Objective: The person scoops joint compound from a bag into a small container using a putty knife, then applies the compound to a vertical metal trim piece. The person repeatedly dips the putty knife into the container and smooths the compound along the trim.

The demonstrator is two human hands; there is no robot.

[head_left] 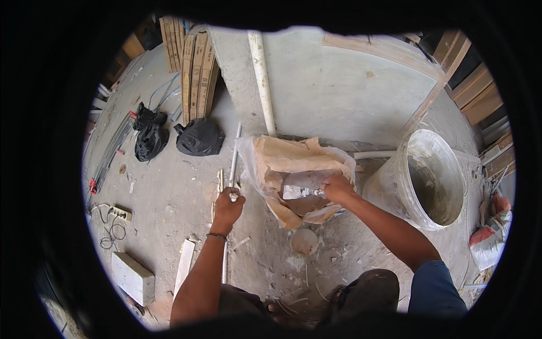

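Clamping its fingers round a flat silvery metal trowel (296, 192) (probably stiff, light, best gripped by the handle) inside the brown-paper sack (280, 151), twelve o'clock, the right hand (339, 188) works; left hand's (228, 209) grip unclear.

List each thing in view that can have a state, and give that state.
Paper sack, open at the top
Bucket, open, smeared inside
Flat-bladed tool, held, blade inside the sack
Right hand, fingers closed on the tool
Left hand, fingers curled, grip unclear
Rightmost black bag, bulging, top bunched
Cardboard boxes, standing upright
Power strip, on or off unclear
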